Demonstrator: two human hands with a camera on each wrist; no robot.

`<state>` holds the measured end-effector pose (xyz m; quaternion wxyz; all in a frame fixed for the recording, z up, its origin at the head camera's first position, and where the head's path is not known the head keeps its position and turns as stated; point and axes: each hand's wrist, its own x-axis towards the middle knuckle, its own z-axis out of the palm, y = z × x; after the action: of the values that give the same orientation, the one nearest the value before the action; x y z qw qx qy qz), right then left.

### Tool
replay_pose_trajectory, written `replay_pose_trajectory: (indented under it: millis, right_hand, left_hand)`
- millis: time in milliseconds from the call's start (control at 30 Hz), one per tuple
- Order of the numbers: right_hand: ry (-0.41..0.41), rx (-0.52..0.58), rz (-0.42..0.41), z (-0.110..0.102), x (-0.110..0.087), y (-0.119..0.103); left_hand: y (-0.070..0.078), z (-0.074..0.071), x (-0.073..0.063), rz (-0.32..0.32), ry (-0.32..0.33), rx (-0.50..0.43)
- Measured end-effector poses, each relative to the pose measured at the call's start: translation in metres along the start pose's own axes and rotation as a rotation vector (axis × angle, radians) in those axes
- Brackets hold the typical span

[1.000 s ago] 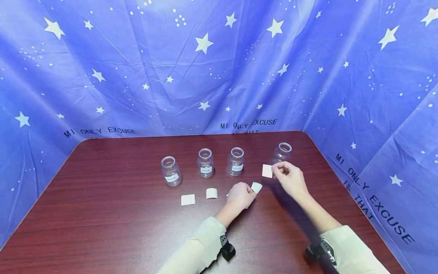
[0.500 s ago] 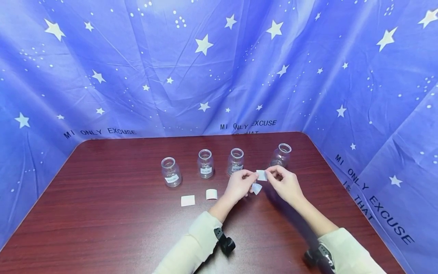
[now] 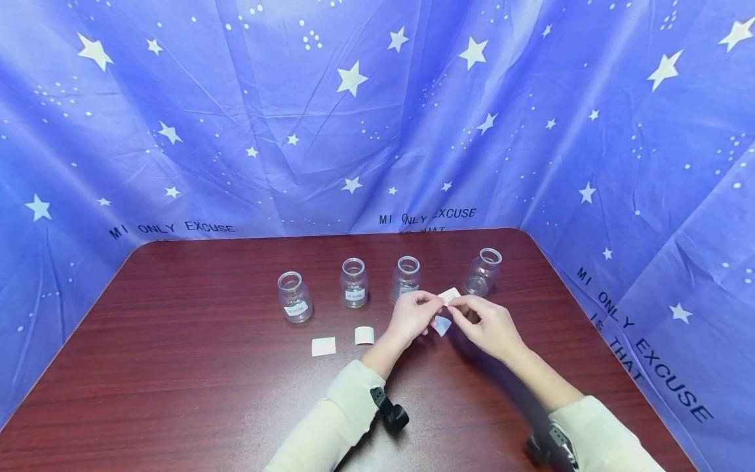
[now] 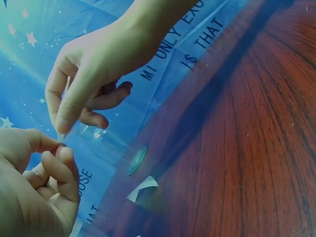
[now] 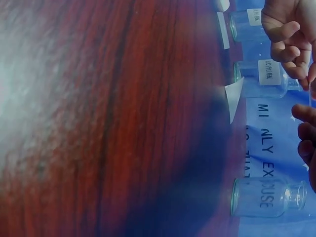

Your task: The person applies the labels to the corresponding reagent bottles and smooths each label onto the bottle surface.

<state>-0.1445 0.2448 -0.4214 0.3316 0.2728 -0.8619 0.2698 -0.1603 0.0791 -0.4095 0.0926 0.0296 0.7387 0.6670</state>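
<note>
In the head view, my left hand [image 3: 409, 318] and right hand [image 3: 486, 326] meet above the table, fingertips nearly touching. Both pinch a small white label [image 3: 450, 295], its far part showing beyond the fingers. The left wrist view shows the left hand [image 4: 42, 180] below and the right hand [image 4: 98, 74] above, with the label nearly edge-on between them. Just behind the right hand stands a clear glass jar [image 3: 483, 274] bearing no visible label. Beneath the hands lies a curled white paper piece [image 3: 442, 326], also seen as a paper piece [image 5: 234, 98] in the right wrist view.
Three glass jars with printed labels stand in a row to the left: the left jar [image 3: 294, 298], the middle jar [image 3: 354, 284] and the right jar [image 3: 406, 278]. A flat white paper [image 3: 323, 346] and a curled one [image 3: 364, 335] lie before them. Starry blue cloth [image 3: 295, 131] hangs behind the table.
My right hand has brought the label leftward from near the unlabelled jar. My left hand has risen from the table and taken hold of it too. The label has since turned and tilted.
</note>
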Motion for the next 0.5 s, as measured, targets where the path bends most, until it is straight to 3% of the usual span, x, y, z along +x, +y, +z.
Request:
replay_pose_trajectory:
  millis: [233, 367, 500]
  right_hand:
    - [0.047, 0.060, 0.110, -0.006, -0.005, 0.005]
    - [0.111, 0.020, 0.272, -0.010, 0.000, 0.005]
    - [0.079, 0.027, 0.459, -0.015, 0.003, 0.006]
  left_hand:
    - [0.000, 0.004, 0.001, 0.029, -0.037, 0.067]
    - [0.000, 0.004, 0.003, 0.049, -0.046, 0.110]
    - [-0.001, 0.007, 0.006, 0.095, -0.071, 0.147]
